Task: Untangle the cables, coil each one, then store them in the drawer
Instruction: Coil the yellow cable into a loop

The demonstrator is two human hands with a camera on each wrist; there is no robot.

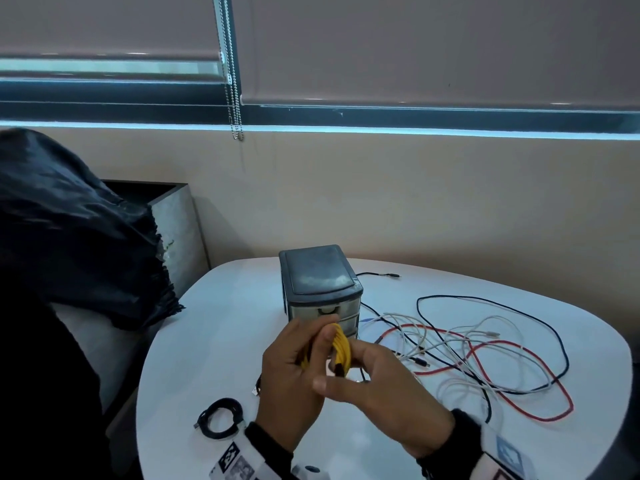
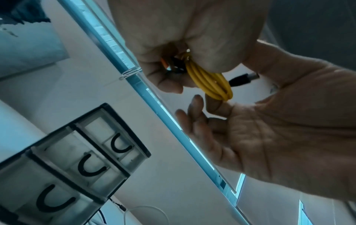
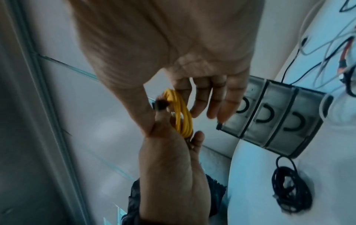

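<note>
Both hands met above the white table [image 1: 242, 341], gripping the same yellow cable [image 1: 341, 348], wound into a small coil. Left hand [image 1: 294, 379] pinched it between thumb and curled fingers. Right hand [image 1: 377, 386] pinched the coil's other side, remaining fingers loosely spread. Just behind the grip stood the drawer unit [image 1: 320, 285], drawers closed. Tangled cables [image 1: 485, 355] lay right of it; a coiled black cable [image 1: 220, 418] lay left and nearer the person.

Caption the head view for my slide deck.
Both hands hold a coiled yellow cable before a closed drawer unit; tangled cables wait.
</note>
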